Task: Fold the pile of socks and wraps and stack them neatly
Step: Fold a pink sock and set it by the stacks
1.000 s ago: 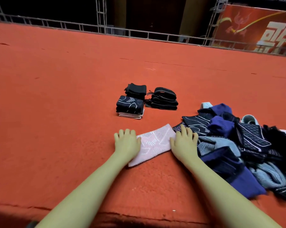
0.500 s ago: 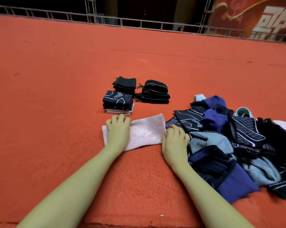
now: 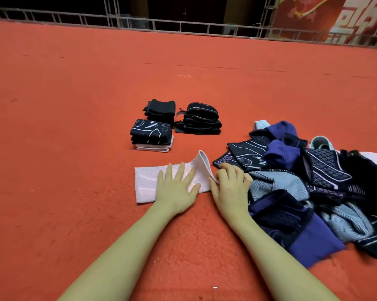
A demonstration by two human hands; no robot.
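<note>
My left hand (image 3: 176,190) lies flat on the pink sock (image 3: 146,183). My right hand (image 3: 231,183) pinches its end, I think. If I let go, the fold flops open.

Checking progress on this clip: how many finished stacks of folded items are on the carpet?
3: a patterned stack nearest the hands, a plain black stack behind it, and a black wrap stack to their right. None seems hidden.

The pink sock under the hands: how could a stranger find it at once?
On the red carpet, look just in front of the three folded stacks, left of the loose pile. The pink sock lies under the left hand, the right hand lifting its end. Its neighbours are dark.
</note>
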